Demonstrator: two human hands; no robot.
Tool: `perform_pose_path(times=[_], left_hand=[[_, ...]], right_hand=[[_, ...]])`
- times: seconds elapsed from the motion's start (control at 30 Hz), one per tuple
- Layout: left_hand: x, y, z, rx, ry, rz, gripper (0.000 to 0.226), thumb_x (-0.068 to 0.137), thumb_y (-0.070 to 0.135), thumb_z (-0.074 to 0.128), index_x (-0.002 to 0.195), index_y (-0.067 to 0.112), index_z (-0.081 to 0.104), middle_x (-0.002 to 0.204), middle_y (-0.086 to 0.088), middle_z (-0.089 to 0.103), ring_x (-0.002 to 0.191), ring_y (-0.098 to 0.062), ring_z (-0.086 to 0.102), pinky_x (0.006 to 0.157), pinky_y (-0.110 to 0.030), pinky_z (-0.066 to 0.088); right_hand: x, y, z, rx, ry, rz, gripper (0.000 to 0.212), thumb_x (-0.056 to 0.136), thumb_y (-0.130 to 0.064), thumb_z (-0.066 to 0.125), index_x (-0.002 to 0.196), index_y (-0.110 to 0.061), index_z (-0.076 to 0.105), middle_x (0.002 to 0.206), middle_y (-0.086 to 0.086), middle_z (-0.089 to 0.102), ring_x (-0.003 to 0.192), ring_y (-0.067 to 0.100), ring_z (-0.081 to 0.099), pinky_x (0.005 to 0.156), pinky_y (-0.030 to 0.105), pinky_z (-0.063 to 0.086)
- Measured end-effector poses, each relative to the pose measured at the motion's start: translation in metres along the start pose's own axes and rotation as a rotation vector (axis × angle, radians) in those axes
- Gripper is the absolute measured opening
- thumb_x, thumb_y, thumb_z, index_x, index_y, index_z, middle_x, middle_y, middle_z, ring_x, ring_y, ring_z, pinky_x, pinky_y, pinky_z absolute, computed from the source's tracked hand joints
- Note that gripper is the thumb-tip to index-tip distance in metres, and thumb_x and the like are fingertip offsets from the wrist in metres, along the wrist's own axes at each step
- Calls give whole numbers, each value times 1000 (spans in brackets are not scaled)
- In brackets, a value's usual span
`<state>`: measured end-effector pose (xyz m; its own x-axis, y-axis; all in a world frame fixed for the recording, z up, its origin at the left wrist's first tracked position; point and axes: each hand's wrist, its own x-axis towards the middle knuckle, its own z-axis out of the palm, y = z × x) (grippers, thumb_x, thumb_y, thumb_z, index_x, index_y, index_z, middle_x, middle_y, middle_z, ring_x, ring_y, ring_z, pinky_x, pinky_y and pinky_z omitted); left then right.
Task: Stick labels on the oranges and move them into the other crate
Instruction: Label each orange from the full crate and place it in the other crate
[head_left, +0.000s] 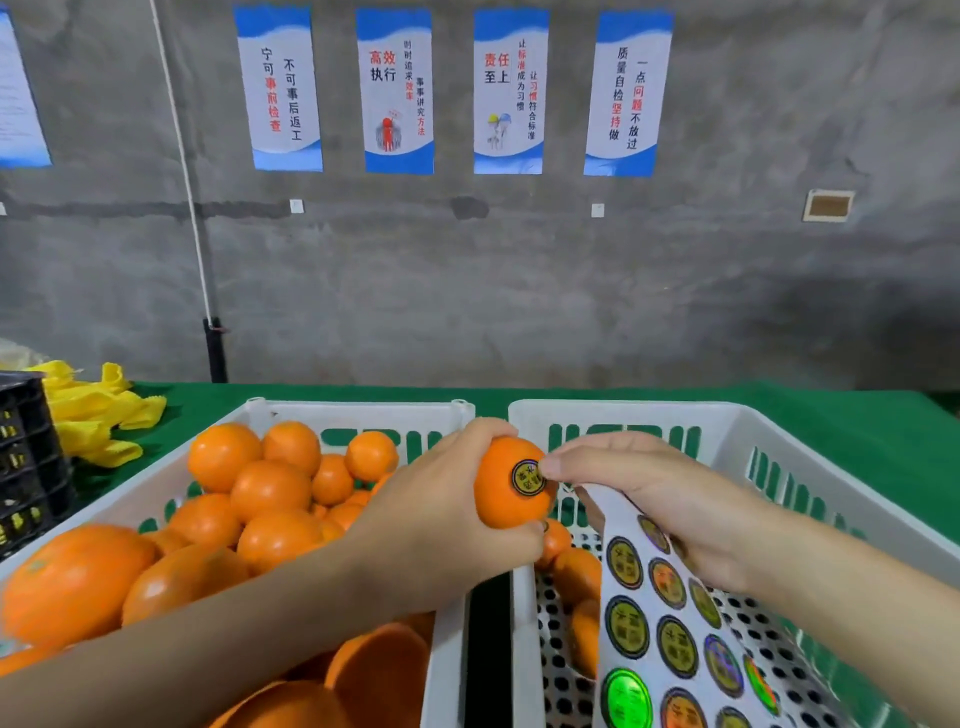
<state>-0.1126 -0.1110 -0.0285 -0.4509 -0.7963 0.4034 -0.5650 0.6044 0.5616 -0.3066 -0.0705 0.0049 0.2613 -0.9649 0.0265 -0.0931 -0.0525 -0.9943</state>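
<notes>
Head view: a green cloth-covered table (831, 415) is backed by a grey concrete wall (467, 286); blue-and-white posters (399, 91) read 高效执行 and 责任至上. A round orange (498, 506) is gripped by curled fingers of the left hand (447, 519) above the adjoining rims of two white plastic crates (358, 410). Its round black-and-gold label (527, 477) is pressed by bunched fingertips of the right hand (649, 493), which also holds a white sticker sheet (670, 623).

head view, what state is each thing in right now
orange: held up between the crates, labelled
label: stuck on the orange, under fingertips
left hand: grips the orange
right hand: fingertips on the label, holds the sticker sheet
sticker sheet: hangs over the right crate, many stickers left
left crate: heaped with loose oranges
right crate: mostly bare floor, a few oranges inside
</notes>
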Motion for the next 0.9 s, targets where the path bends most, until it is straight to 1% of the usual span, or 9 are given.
perform_pose_path(times=[0.07,0.17,0.23,0.37,0.43,0.57,0.7,0.8,0.9], left_hand=[[-2,0,0,36,-6,14,70,58,71,58,121,63,30,107,27,52,95,4,57,76,-19,54],[-2,0,1,79,3,43,73,60,71,57,127,56,30,111,26,51,99,1,56,77,-15,49],[-2,1,1,95,15,60,73,67,65,63,132,51,33,116,22,53,101,-2,56,82,-21,51],[-2,0,1,98,9,77,70,77,53,72,136,45,35,119,18,53,101,-5,57,85,-29,55],[-1,-1,1,97,4,83,71,77,51,73,136,45,35,119,18,53,101,-5,57,86,-30,55],[0,-3,2,99,-32,106,71,77,53,75,134,48,34,120,20,54,104,-3,57,86,-28,56],[1,-3,2,59,-70,114,70,77,57,76,133,51,34,121,22,54,106,-3,58,86,-27,58],[0,-1,1,48,-79,138,68,75,61,74,130,55,34,122,24,54,108,-2,57,89,-30,57],[0,3,-2,21,-131,148,69,73,62,76,128,62,34,125,27,52,111,-1,57,92,-30,56]], right_hand=[[2,4,1,-82,54,-11,24,82,-28,74,93,-7,75,94,18,75,79,28,70,64,25,57],[4,6,4,-234,159,-131,10,80,-32,78,82,-22,76,85,5,77,80,20,73,68,20,58],[5,8,7,-275,183,-173,16,74,-37,81,78,-23,73,78,4,76,75,18,73,71,25,58],[6,12,9,-230,198,-217,32,61,-46,81,75,-20,69,50,-4,55,47,12,53,53,20,47],[8,12,8,-227,219,-216,38,62,-43,84,86,-21,65,47,-6,45,43,10,41,47,19,39],[8,9,2,-226,289,-173,63,58,-45,83,109,-23,54,49,-7,51,41,5,46,43,16,40],[7,4,-6,-272,326,-185,51,66,-47,81,109,-30,59,51,-4,53,48,9,57,51,21,51],[4,3,-5,-319,248,-187,52,61,-56,80,106,-37,61,53,-3,56,50,11,58,51,22,49],[4,1,-5,-321,409,-277,23,77,-55,74,91,-37,70,63,3,68,55,19,66,56,27,52]])
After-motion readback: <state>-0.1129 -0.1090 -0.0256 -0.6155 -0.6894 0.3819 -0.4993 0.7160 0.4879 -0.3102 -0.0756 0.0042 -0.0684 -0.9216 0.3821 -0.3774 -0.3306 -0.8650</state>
